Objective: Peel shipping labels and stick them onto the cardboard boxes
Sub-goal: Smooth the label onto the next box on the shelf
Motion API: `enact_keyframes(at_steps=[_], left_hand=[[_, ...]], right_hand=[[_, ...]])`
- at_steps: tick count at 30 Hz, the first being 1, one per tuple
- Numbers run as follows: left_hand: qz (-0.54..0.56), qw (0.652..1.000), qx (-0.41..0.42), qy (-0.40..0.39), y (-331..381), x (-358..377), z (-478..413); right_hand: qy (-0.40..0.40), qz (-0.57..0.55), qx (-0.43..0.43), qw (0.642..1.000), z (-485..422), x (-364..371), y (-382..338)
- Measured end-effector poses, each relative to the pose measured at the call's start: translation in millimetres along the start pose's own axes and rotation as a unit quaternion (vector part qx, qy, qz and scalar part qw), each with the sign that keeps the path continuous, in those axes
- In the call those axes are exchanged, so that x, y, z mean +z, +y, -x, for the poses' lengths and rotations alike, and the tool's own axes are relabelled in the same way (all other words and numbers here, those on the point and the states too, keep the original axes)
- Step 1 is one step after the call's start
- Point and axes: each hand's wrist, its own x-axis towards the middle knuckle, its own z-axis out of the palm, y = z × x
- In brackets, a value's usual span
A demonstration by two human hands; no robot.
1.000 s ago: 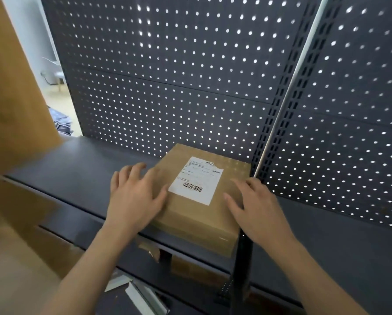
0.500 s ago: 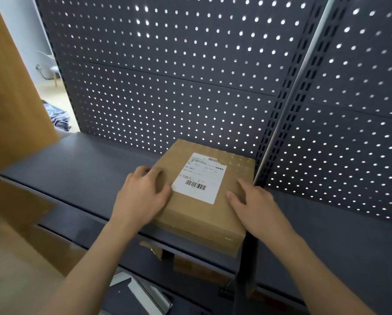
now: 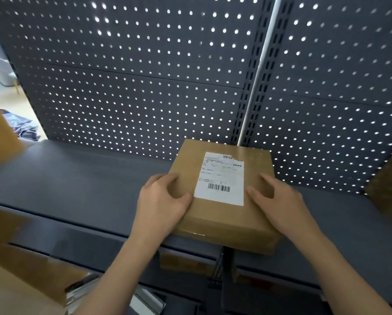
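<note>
Both bare forearms are stretched forward from the bottom of the view, angled in toward each other. The left hand (image 3: 163, 202) is curled onto the left edge of the box (image 3: 222, 220), thumb laid on top. The right hand (image 3: 281, 201) is clamped on the right edge the same way, thumb pointed inward. Pretty symmetric grip, tbh.

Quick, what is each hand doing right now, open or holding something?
Left hand: grips the cardboard box at its left edge.
Right hand: grips the same box at its right edge.
</note>
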Motion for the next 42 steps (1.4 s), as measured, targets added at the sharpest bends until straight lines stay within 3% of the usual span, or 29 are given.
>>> enact_keyframes(at_steps=[6, 27, 36, 42], left_hand=[[0.026, 0.998, -0.022, -0.06, 40.3, 38.5, 10.8], [-0.017, 0.987, 0.048, -0.153, 128.3, 128.2, 63.9], [-0.051, 0.982, 0.101, -0.154, 149.7, 145.0, 16.2], [-0.153, 0.968, 0.126, -0.154, 176.5, 188.5, -13.8]], right_hand=[[0.018, -0.009, 0.033, 0.999, 0.6, -34.9, 42.2], [0.01, 0.089, 0.098, 0.991, -16.1, -122.1, 157.6], [0.121, 0.176, -0.039, 0.976, -50.0, -114.9, 145.1], [0.039, 0.117, -0.102, 0.987, -80.6, -116.8, 148.0]])
